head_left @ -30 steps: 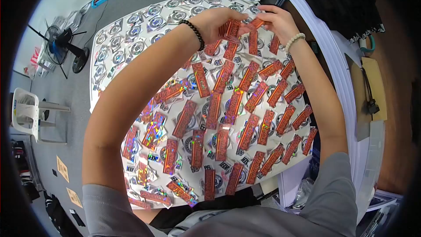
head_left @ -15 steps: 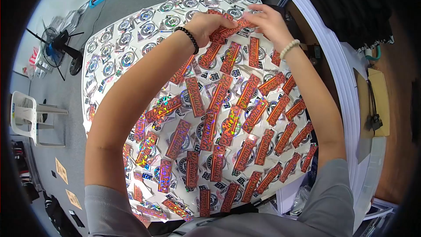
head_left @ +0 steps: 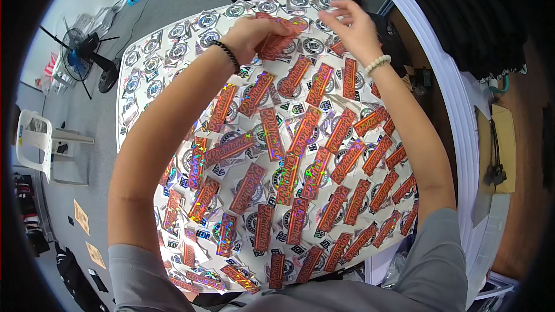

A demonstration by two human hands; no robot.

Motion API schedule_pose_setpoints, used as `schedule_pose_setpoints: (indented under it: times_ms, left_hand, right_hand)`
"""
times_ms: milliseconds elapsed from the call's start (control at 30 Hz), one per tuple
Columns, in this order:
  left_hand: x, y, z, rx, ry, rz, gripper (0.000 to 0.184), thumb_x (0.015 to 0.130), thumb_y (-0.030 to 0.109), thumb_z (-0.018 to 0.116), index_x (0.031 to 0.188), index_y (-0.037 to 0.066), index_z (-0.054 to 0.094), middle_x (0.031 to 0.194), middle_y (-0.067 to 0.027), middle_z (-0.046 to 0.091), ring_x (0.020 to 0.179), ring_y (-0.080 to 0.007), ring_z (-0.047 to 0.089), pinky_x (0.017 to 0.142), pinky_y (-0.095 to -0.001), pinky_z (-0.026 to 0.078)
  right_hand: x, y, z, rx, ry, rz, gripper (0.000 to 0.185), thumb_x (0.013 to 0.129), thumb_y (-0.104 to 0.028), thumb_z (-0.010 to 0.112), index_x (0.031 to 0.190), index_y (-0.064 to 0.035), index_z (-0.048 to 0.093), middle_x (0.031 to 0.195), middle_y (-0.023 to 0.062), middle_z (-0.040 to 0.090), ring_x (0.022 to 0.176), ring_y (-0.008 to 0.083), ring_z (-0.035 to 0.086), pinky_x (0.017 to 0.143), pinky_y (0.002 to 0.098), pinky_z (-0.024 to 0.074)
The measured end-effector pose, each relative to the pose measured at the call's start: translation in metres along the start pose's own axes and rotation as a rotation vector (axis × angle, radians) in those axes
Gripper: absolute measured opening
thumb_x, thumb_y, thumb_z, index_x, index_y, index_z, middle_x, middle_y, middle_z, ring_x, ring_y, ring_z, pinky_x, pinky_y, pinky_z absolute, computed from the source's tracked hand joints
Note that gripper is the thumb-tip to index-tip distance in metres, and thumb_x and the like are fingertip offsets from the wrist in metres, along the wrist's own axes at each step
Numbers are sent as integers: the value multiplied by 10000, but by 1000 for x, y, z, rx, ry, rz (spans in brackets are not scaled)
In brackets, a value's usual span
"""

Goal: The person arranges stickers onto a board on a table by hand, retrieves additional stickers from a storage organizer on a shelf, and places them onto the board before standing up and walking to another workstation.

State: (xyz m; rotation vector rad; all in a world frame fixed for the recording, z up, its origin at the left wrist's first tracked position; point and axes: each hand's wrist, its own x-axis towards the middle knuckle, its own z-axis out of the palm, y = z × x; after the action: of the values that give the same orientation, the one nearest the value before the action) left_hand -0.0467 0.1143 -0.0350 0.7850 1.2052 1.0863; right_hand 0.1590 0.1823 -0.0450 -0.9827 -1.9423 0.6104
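Note:
My left hand [head_left: 247,36], with a black bead bracelet on the wrist, grips a stack of red holographic stickers [head_left: 274,45] above the far part of the table. To its right, my right hand [head_left: 355,28] is apart from the stack, its fingers partly spread with nothing visible in them. Beneath it lie sets of round black-and-white stickers [head_left: 313,45]. Across the near part of the white table [head_left: 350,93], single red lettered stickers [head_left: 319,84] lie on top of similar sets. At the far left, the round stickers [head_left: 177,51] carry no red ones.
A white rail [head_left: 442,86] runs along the right side, with dark garments [head_left: 462,17] hanging beyond it. On the left floor stand a black fan [head_left: 87,52] and a white plastic chair [head_left: 40,138]. A cardboard box [head_left: 503,144] sits at the right.
My right hand has come away from the red stickers, where both hands were together. My left hand has shifted left with the stack. The whole view has moved slightly.

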Motion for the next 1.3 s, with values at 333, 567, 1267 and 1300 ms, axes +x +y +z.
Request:
schedule_pose_setpoints:
  times_ms: [333,567,1267,1300]
  left_hand:
    - [-10,-1,-28,-31,-105,17,175,754,92,558,904,5,577,859,-75,637,716,-128,608,630,-254,482]
    - [-24,3,-52,30,-65,-5,151,756,95,637,878,31,575,847,-62,635,695,-121,620,580,-242,517]
    - [-65,10,-66,15,-29,16,255,742,76,654,949,-37,556,858,-105,624,725,-175,633,654,-287,532]
    - [-65,11,-62,26,-35,23,250,738,87,665,932,-33,563,841,-103,624,719,-177,633,650,-294,533]
  right_hand:
    - [-1,5,11,146,-149,311,347,711,-115,699,1025,-23,584,800,60,628,614,105,550,569,237,443]
    - [-10,-13,14,-542,207,-345,353,696,-296,709,949,-72,609,874,81,589,785,214,565,743,329,456]
    - [-7,-77,63,-55,-151,-112,336,743,-294,679,953,-42,606,783,84,630,645,160,598,589,291,480]
    - [-5,-80,71,101,-264,16,331,754,-263,675,976,-31,596,770,79,636,615,133,590,555,270,472]
